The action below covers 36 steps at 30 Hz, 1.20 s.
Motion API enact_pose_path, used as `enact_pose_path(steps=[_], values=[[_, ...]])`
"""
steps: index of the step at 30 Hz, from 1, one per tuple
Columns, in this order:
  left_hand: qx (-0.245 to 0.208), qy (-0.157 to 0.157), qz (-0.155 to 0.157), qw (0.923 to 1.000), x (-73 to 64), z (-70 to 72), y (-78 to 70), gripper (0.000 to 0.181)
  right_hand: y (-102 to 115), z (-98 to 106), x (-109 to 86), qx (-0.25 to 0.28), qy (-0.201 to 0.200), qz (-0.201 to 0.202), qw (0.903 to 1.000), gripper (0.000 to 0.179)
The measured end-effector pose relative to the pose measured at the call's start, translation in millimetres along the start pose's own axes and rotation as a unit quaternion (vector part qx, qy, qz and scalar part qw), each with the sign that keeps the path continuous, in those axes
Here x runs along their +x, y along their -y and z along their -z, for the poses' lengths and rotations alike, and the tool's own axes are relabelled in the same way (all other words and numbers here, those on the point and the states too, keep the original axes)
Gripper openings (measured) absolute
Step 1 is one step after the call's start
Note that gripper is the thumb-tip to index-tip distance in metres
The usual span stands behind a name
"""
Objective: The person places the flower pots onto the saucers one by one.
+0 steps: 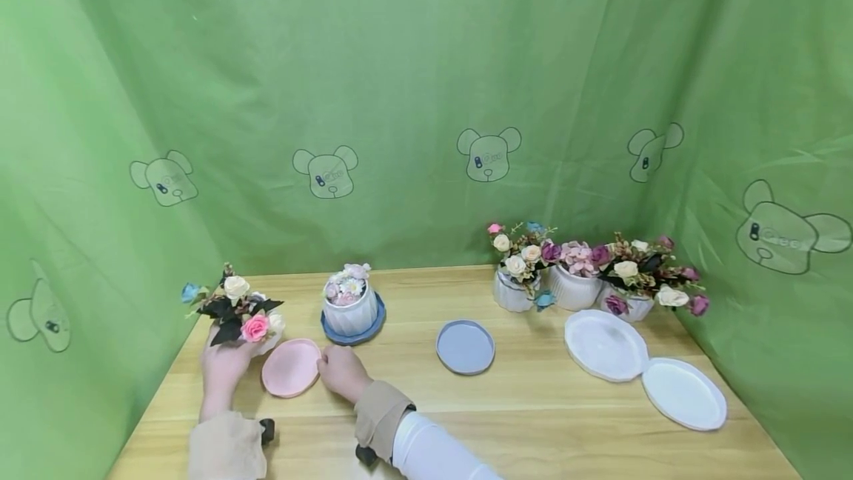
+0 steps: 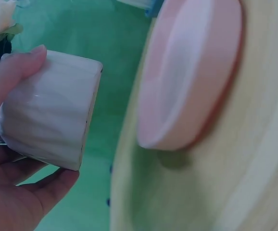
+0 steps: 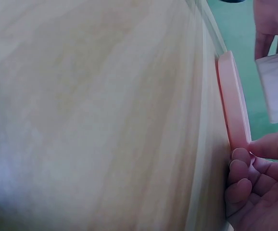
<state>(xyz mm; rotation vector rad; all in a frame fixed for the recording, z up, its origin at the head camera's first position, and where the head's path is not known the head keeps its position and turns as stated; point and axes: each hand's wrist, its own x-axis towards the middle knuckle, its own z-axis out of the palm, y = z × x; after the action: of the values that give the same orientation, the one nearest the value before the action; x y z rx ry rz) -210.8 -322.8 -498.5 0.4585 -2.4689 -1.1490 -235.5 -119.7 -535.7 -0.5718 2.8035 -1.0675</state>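
At the left of the head frame I have my left grip (image 1: 223,369) holding a white pot (image 2: 52,110) of flowers (image 1: 236,310), thumb on one side of the wall, fingers on the other, one fingertip reaching the base edge. The pot's long axis runs from the flowers to its flat base. In the left wrist view that base faces toward the bench (image 1: 533,435), with green cloth (image 1: 413,206) showing between, so I read the pot as raised clear.

Just right of it, left of centre and low in the head frame, the pink saucer (image 1: 291,368) lies on the bench. I judge this to be the relation that counts: the saucer is to the right of the pot's base and lower, beside it rather than beneath it. Being nearly round, it gives me no real long axis to line up with.

At the saucer's right edge, my right grip (image 1: 343,372) pinches the rim between thumb and forefinger. The saucer therefore lies between both grips, touching the right and apart from the left, though near it.

Above the right grip in the frame, a second pot (image 1: 349,317) stands on a dark blue saucer (image 1: 378,321); toward the centre lies a pale blue saucer (image 1: 465,347), well apart.
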Motion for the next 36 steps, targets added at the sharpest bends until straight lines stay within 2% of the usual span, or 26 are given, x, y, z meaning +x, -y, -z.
enact_pose_path(steps=[12, 18, 23, 30, 36], values=[[0.01, -0.001, -0.053, 0.9985, -16.6, 9.0, -32.0, 0.067, -1.5, -0.2, 1.3, 0.004, 0.001, 0.007, 1.0, 0.027], [0.02, 0.012, -0.058, 0.998, -28.8, 13.0, -43.7, 0.07, -2.3, -0.8, 1.0, 0.01, -0.003, 0.014, 0.9999, 0.027], [0.029, 0.024, -0.063, 0.9973, -32.8, 9.9, -44.1, 0.072, -2.8, -0.7, 1.8, 0.007, -0.007, 0.019, 0.9998, 0.028], [0.006, 0.012, -0.062, 0.998, -37.0, 0.1, -35.9, 0.066, -3.8, -2.1, 2.9, 0.007, -0.009, 0.019, 0.9998, 0.027], [0.009, 0.055, -0.038, 0.9978, -39.5, -2.4, -31.6, 0.072, -5.0, -3.7, 2.9, 0.01, -0.009, 0.018, 0.9997, 0.027]])
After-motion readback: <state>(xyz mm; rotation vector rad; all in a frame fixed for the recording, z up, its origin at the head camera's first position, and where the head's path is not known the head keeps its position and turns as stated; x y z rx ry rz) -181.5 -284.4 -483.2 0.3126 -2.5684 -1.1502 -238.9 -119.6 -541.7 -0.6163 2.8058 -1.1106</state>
